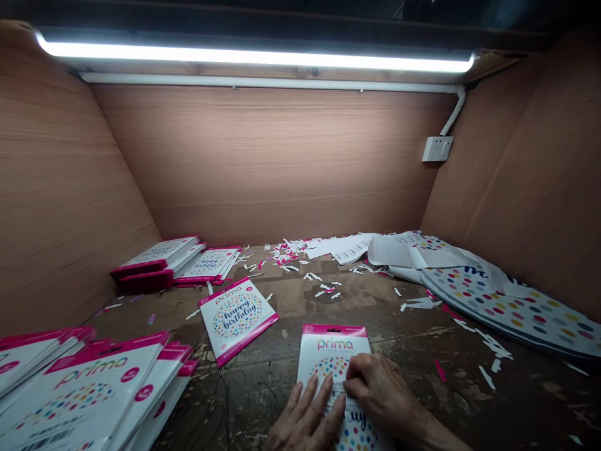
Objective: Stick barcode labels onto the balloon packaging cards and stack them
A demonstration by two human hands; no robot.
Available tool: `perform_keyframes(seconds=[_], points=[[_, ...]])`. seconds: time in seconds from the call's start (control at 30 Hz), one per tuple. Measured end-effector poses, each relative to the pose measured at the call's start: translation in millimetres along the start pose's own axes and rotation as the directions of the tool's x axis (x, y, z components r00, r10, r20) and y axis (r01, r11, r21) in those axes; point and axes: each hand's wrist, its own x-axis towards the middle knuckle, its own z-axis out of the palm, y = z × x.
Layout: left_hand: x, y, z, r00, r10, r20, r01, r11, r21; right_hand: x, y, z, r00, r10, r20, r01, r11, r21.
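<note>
A white and pink "prima" packet point(334, 363) printed with coloured dots lies in front of me, its top edge pointing away. My left hand point(307, 416) rests flat on the lower left of it, fingers spread. On the packet's right side, my right hand point(378, 388) has its fingers curled and pinched together against the surface; whatever they grip is hidden. Below the hands, more dots and part of some dark lettering show. Just left of it, a "happy birthday" packet point(238, 316) lies at a tilt on the worktop.
Fanned packets point(89, 388) fill the near left, with more stacked packets point(164, 260) behind. Large flat dotted sheets point(498, 294) lie at right. Printed paper strips point(352, 247) and scraps point(291, 250) litter the scuffed worktop point(263, 388). Wooden panels enclose it; a socket point(437, 149) is on the right.
</note>
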Motion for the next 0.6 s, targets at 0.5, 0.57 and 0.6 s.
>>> perform_keyframes(seconds=[0.5, 0.57, 0.6], points=[[-5, -2, 5.5, 0.993, 0.107, -0.040, -0.102, 0.989, 0.107, -12, 39, 5, 0.986, 0.133, -0.098, -0.128, 0.990, 0.052], [-7, 9, 2.3, 0.992, 0.100, -0.079, -0.084, 0.979, 0.188, -12, 42, 8, 0.989, 0.141, -0.053, -0.140, 0.990, 0.028], [-10, 18, 2.4, 0.992, 0.067, -0.110, -0.041, 0.974, 0.224, -12, 46, 12, 0.990, 0.139, -0.023, -0.138, 0.990, 0.018]])
